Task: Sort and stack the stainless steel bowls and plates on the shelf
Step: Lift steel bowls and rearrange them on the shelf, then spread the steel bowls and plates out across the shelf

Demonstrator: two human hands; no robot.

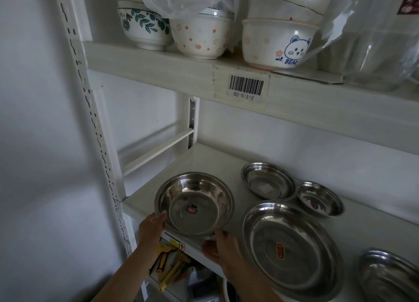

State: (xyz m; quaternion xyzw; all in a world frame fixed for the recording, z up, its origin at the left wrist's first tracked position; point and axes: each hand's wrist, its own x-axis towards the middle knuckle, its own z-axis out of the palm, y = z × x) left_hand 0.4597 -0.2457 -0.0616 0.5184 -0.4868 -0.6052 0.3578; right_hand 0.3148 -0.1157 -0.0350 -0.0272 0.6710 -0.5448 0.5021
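Observation:
A deep stainless steel bowl [194,204] with a red sticker inside sits at the front left of the white shelf [204,159]. My left hand [151,228] grips its near left rim, thumb inside. My right hand [218,245] holds its near right rim from below. To the right lies a large steel plate [290,247] with an orange sticker. Behind it rest a shallow steel dish [268,180] and a smaller steel bowl [319,198]. Another steel plate [390,276] is cut off at the lower right.
The upper shelf [158,63], with a barcode label [246,85], carries patterned ceramic bowls [201,36] and plastic-wrapped glassware [381,41]. A slotted white upright [95,120] stands at the left against the wall. Yellow tools [167,265] lie on the shelf below.

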